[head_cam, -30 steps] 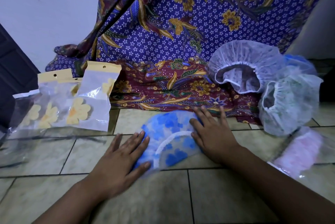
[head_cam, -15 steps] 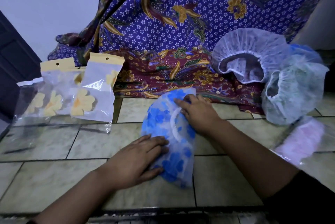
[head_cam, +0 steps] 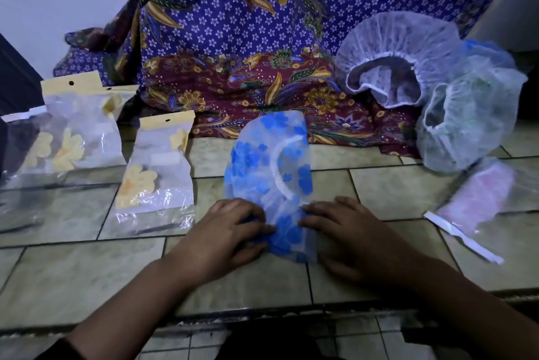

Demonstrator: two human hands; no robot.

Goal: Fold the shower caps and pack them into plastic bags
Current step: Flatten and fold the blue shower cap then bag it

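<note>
A clear shower cap with blue flowers [head_cam: 268, 167] lies folded into a long strip on the tiled floor, running away from me. My left hand [head_cam: 227, 231] is at its near left edge with curled fingers pinching the plastic. My right hand [head_cam: 344, 231] lies at the near right edge, its fingers stretched out and pressing on the cap. Two plastic bags with yellow headers, each holding a yellow-flowered cap, lie to the left [head_cam: 157, 167] [head_cam: 73, 138].
Two puffed white caps [head_cam: 393, 59] [head_cam: 466, 120] sit at the right on a purple batik cloth [head_cam: 248, 38]. A pink cap in a clear bag [head_cam: 478, 193] lies near the right edge. Flat clear bags [head_cam: 29, 208] lie at far left. A floor step edge [head_cam: 262, 316] runs below my wrists.
My right hand has come back from the cap's far end to its near end. Both hands now meet at the near edge, and the cap lies straighter.
</note>
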